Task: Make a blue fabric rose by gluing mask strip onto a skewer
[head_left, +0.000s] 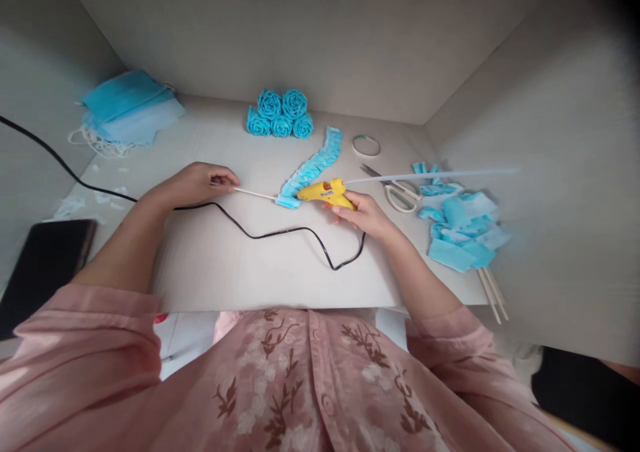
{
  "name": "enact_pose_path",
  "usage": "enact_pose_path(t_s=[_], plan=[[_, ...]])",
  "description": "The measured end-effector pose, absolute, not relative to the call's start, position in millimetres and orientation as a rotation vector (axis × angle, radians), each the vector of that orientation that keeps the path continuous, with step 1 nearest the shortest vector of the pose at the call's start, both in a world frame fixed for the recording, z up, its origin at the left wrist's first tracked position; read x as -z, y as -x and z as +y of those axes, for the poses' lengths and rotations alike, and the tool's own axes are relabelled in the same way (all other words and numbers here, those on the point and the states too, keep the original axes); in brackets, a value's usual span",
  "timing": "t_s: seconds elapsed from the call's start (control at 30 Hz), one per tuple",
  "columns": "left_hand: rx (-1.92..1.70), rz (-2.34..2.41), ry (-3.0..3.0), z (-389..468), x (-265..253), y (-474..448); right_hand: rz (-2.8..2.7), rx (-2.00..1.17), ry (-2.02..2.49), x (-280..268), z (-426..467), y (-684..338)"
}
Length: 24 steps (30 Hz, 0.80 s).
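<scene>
Between the fingers of my left hand [213, 182] is a thin wooden stick [255, 193], pointing right. Its far end meets the lower end of a pleated blue strip [313, 167], where some of the blue material is folded or wrapped at the tip. The strip runs up and to the right across the table. My right hand [363, 213] grips a yellow glue gun [323, 192], its nozzle at the strip's lower end; whether it touches cannot be made out. A long clear glue stick [430, 175] juts from the gun's back.
Rolled blue rosettes [281, 125] are stacked at the back. Blue face masks [130, 109] lie at the back left, a phone [47, 265] at the left. Right are scissors [401, 195], a tape roll [367, 146], blue scraps [463, 229] and sticks [493, 295]. A black cord [255, 237] crosses the front.
</scene>
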<state>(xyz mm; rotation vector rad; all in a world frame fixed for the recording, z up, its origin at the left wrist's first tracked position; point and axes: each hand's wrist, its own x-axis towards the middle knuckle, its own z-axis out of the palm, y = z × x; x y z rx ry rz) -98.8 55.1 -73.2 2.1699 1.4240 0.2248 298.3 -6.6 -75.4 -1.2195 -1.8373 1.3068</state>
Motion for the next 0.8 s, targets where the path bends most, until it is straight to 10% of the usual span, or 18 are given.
enact_pose_path(t_s=[0.8], plan=[[-0.332, 1.204, -2.447, 65, 83, 94, -1.841, -1.267, 1.238, 68, -8, -308]])
